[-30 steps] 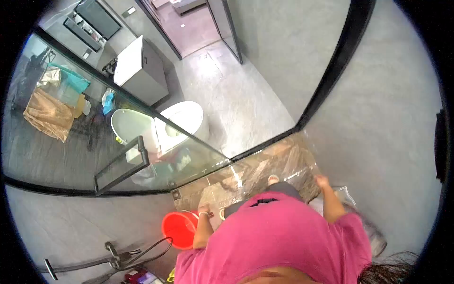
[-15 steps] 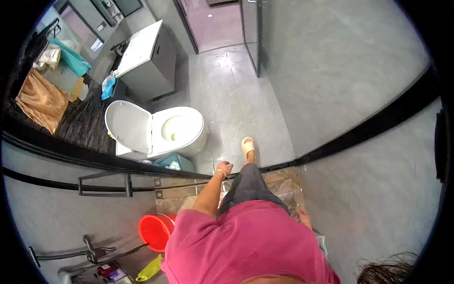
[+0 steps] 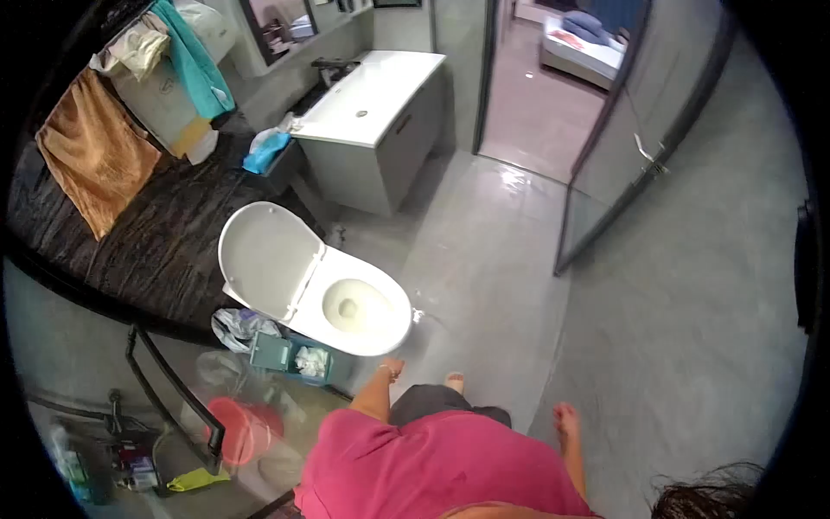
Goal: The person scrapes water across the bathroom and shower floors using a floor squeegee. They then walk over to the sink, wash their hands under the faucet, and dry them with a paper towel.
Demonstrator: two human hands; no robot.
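My left hand (image 3: 392, 370) hangs low beside the front of the toilet (image 3: 393, 307), its fingers curled in and nothing visible in them. The toilet's lid (image 3: 264, 255) stands raised, and water shows in the bowl. Out to the right, over the grey floor, my right hand (image 3: 566, 421) is held away from my body. Its fingers are loosely bent and a little apart, with no object seen in them. A teal waste bin (image 3: 326, 368) with crumpled white paper stands to the left of my left hand.
A glass panel with a black handle (image 3: 177, 398) is at lower left, a red bucket (image 3: 242, 428) behind it. Ahead are a white washbasin (image 3: 367, 95) and an open door (image 3: 640, 147). An orange cloth (image 3: 95, 156) hangs at upper left.
I have stepped forward past the black-edged threshold, with both hands moving along. The toilet and washbasin appear nearer, and the bed beyond the doorway has come into view.
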